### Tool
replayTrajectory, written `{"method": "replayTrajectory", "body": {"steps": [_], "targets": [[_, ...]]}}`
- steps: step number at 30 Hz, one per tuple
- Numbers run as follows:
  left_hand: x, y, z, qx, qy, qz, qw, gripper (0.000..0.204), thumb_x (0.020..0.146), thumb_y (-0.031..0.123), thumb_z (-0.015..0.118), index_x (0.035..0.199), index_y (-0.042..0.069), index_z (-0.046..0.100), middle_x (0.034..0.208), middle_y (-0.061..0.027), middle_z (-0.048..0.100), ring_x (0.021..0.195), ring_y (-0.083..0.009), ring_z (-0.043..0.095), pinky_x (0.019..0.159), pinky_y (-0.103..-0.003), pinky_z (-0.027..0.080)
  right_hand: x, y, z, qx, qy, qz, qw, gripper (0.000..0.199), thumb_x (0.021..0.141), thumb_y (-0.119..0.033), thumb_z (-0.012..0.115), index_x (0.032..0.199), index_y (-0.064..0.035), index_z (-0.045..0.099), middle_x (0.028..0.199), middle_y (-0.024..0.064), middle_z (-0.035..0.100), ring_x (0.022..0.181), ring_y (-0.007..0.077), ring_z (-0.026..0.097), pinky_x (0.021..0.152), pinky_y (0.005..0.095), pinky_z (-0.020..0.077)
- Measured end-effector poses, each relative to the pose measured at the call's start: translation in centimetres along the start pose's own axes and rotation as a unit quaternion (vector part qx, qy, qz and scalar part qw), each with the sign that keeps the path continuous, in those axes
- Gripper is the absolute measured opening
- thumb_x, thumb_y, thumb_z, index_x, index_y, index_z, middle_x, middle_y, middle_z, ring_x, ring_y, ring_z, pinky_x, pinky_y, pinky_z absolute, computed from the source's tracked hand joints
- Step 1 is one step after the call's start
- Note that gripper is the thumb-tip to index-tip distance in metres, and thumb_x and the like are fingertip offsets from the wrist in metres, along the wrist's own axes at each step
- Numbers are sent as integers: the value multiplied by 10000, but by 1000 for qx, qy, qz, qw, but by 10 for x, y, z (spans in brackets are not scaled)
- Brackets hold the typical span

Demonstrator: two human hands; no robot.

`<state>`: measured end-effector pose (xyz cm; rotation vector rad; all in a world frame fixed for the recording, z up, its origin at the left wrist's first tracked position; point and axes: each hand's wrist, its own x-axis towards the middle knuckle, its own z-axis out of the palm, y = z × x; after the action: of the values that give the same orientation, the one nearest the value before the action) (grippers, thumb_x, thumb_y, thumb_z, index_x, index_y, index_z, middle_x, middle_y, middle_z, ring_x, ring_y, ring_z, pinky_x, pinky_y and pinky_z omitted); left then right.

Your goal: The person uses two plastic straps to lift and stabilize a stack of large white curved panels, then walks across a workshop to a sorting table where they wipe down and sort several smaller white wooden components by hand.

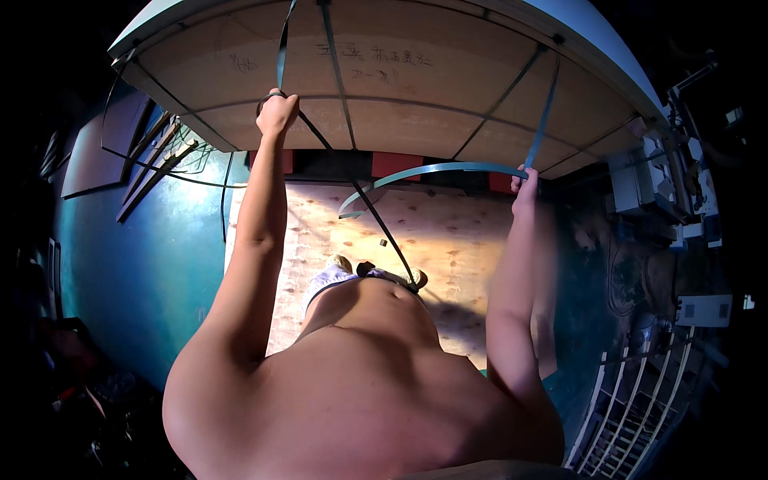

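In front of me stands a large wooden crate, bound by several dark straps. My left hand is raised, its fingers closed around a packing strap that runs up the crate's side. From that hand a dark length of strap slants down to near my waist. Lower and to the right, my right hand grips another strap drawn down from the crate's top edge. A blue-green loose end curves leftward from this hand, its tip hanging free.
Beneath me lies a pale plywood sheet on a green floor, with a small dark piece on it. Red blocks show under the crate. Dark beams lie left; a ladder-like rack stands lower right.
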<state>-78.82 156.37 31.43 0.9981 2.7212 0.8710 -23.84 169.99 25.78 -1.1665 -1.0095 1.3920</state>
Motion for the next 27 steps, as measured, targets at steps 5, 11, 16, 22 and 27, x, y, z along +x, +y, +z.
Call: {"method": "replayTrajectory", "body": {"steps": [5, 11, 16, 22, 27], "targets": [[-7, 17, -10, 27, -8, 9, 1000, 461, 778, 344, 495, 1080, 10, 595, 1094, -246, 648, 1081, -392, 601, 937, -444, 457, -1, 0, -8, 14, 16, 0, 1000, 212, 906, -292, 430, 859, -100, 506, 578, -13, 417, 461, 83, 356, 425, 237, 271], [-6, 6, -21, 14, -14, 15, 1000, 472, 772, 342, 502, 1086, 1, 593, 1096, -253, 645, 1088, -387, 597, 936, -443, 458, -14, -17, 5, 15, 12, -26, 999, 225, 911, -267, 435, 793, -91, 510, 552, -26, 400, 445, 73, 338, 422, 233, 259], [-3, 6, -24, 26, -12, 30, 999, 488, 776, 352, 500, 1101, -3, 584, 1119, -253, 638, 1092, -390, 595, 933, -448, 458, -14, -28, -2, 25, -10, -19, 999, 213, 919, -267, 408, 864, -85, 504, 558, -12, 412, 441, 80, 345, 412, 234, 269], [-7, 8, -34, 40, -25, 51, 998, 496, 777, 353, 488, 1107, -3, 592, 1119, -250, 640, 1090, -384, 599, 932, -438, 461, -23, -42, 5, 16, 0, -27, 1000, 211, 922, -281, 404, 852, -100, 486, 561, -13, 428, 434, 77, 343, 401, 233, 258], [0, -5, -40, 46, -28, 60, 997, 507, 771, 355, 481, 1114, 1, 601, 1128, -248, 638, 1099, -378, 598, 940, -428, 460, -32, -57, 23, -8, 6, -11, 1000, 218, 909, -306, 420, 805, -121, 471, 520, -30, 400, 408, 75, 315, 392, 241, 222]]}}
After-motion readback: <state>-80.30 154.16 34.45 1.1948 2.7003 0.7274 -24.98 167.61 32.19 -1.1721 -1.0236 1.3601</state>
